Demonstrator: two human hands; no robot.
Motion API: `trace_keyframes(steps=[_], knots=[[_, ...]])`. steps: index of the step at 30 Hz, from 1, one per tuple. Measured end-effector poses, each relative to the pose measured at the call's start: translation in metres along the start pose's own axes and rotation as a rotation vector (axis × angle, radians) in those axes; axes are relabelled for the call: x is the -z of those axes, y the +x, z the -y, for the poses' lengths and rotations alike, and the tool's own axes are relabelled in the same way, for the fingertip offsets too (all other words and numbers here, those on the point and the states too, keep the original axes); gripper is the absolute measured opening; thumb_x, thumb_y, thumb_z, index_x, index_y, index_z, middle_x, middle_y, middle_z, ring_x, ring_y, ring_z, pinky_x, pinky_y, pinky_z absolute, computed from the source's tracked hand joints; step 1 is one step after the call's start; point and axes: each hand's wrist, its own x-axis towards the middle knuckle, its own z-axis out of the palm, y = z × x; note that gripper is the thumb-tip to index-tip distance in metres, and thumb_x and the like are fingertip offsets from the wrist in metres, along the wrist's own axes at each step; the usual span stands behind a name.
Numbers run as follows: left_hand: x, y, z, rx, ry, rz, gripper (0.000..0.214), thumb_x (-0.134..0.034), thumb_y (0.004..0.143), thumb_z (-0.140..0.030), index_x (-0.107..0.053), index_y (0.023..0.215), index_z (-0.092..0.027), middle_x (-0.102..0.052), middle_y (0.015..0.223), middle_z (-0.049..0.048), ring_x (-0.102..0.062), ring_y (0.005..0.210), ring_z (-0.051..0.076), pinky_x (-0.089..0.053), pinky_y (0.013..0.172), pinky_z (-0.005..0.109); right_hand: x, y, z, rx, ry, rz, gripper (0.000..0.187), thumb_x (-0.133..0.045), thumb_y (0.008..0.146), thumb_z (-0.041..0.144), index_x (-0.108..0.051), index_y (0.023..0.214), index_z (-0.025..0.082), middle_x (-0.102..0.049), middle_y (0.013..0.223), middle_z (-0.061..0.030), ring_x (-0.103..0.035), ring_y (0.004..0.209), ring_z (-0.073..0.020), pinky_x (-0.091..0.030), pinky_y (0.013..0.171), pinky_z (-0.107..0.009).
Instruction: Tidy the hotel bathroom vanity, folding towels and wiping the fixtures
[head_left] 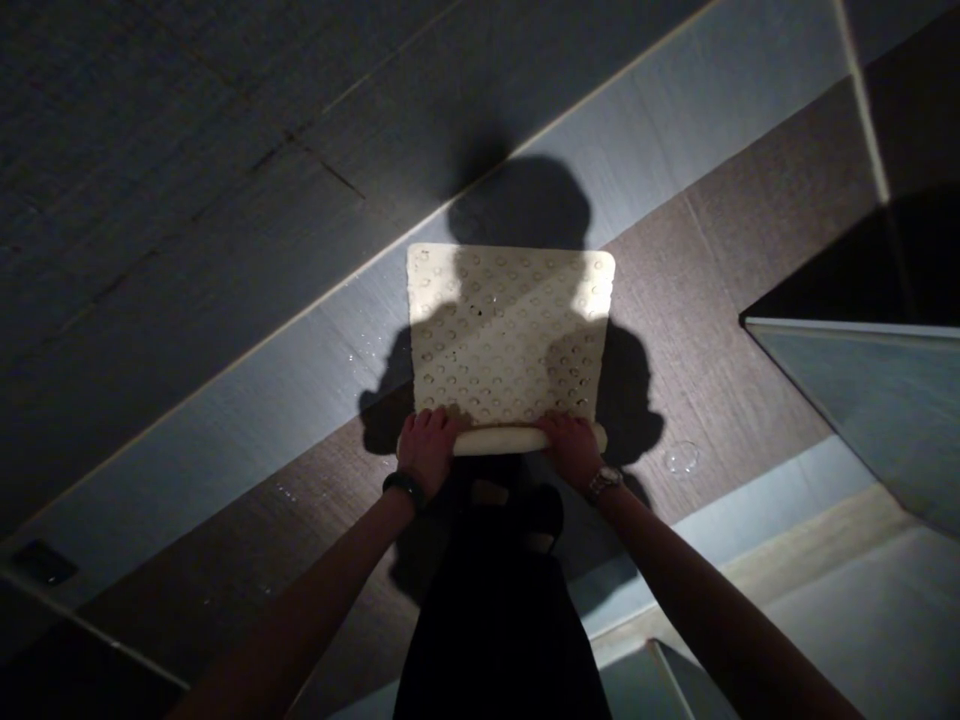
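Dark clothing (499,620) of the person filled the bottom centre, closest to the lens, with both bare forearms reaching forward from either side of it. Left hand (427,447) wore a black band (405,488) at the wrist; right hand (574,447) wore a metal watch (604,481). Both hands were curled, fingers pressed together, knuckles up, gripping the rolled near edge of a cream bath mat (506,330). Left hand held the roll near its left end, right hand near its right end, a bare stretch of roll between them.

The mat hung or lay flat ahead of the hands (cannot tell which from this angle), rounded corners, rows of small suction cups and holes across its face, upper part lit, lower part partly under the person's shadow. Only the near edge was rolled up, the rest was still spread out.

Behind the mat ran a brown wood-grain tiled surface (720,300) crossed by a pale grey band (247,420), with darker tiles toward the upper left. A few water droplets showed on the pale band left of the mat. A small clear round thing (681,457) sat on the brown surface just right of the right hand, apart from it. A glass panel edge (855,330) stood at far right.
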Motion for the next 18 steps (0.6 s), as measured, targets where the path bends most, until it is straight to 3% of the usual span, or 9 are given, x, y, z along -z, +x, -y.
trace_keyframes(steps=[3,5,8,11,13,15,18], knots=[[-0.001,0.015,0.008,-0.004,-0.074,0.053,0.032,-0.055,0.085,-0.023,-0.061,0.117,-0.021,-0.068,0.106,0.0083,-0.06,0.102,0.03,-0.046,0.09,0.046,0.003,0.014,-0.003,0.004,0.015,0.011,0.032,-0.063,0.082,0.024,-0.061,0.113,0.019,-0.066,0.114,-0.009,-0.057,0.109,-0.0264,-0.04,0.094,-0.041],[-0.004,0.022,0.011,0.018,-0.089,0.064,0.043,-0.068,0.076,-0.025,-0.06,0.119,-0.019,-0.068,0.109,0.0092,-0.058,0.107,0.032,-0.042,0.098,0.053,0.004,0.02,-0.002,-0.012,0.008,-0.001,0.036,-0.065,0.078,0.021,-0.059,0.113,0.016,-0.065,0.116,-0.0108,-0.055,0.112,-0.0275,-0.038,0.098,-0.042],[-0.01,0.017,0.008,0.059,-0.077,-0.003,0.062,-0.079,0.066,-0.026,-0.057,0.123,-0.014,-0.062,0.123,0.0146,-0.05,0.119,0.036,-0.026,0.11,0.066,0.001,0.025,0.002,-0.038,-0.011,-0.022,0.035,-0.064,0.077,0.019,-0.059,0.112,0.014,-0.063,0.121,-0.0138,-0.053,0.114,-0.0293,-0.037,0.099,-0.044],[-0.017,-0.001,0.002,0.042,-0.069,-0.136,0.082,-0.081,0.066,-0.043,-0.049,0.137,-0.016,-0.046,0.145,0.0183,-0.036,0.134,0.039,-0.018,0.113,0.069,0.003,0.03,0.001,-0.046,-0.016,-0.019,0.033,-0.063,0.078,0.019,-0.061,0.11,0.014,-0.063,0.12,-0.0136,-0.054,0.113,-0.0294,-0.038,0.098,-0.045],[-0.02,-0.007,0.0,0.014,-0.061,-0.164,0.068,-0.072,0.077,-0.044,-0.05,0.138,-0.022,-0.044,0.149,0.0136,-0.033,0.138,0.038,-0.018,0.113,0.068,0.006,0.03,0.0,-0.049,-0.015,-0.001,0.033,-0.064,0.076,0.019,-0.062,0.109,0.014,-0.065,0.118,-0.0132,-0.055,0.112,-0.0297,-0.039,0.098,-0.045],[-0.022,-0.004,-0.001,0.003,-0.064,-0.126,0.049,-0.064,0.085,-0.034,-0.055,0.134,-0.03,-0.049,0.146,0.0063,-0.035,0.137,0.037,-0.02,0.114,0.067,0.006,0.02,0.004,-0.053,-0.019,-0.02,0.04,-0.065,0.076,0.02,-0.061,0.116,0.013,-0.064,0.121,-0.0137,-0.053,0.115,-0.0309,-0.036,0.104,-0.048],[-0.02,0.013,0.001,0.008,-0.075,-0.103,0.045,-0.061,0.087,-0.027,-0.058,0.131,-0.035,-0.049,0.147,0.0012,-0.033,0.139,0.036,-0.019,0.114,0.066,-0.003,-0.013,0.023,-0.022,-0.027,-0.168,0.064,-0.064,0.081,0.023,-0.044,0.141,0.014,-0.044,0.148,-0.0155,-0.034,0.138,-0.0343,-0.021,0.116,-0.054]])
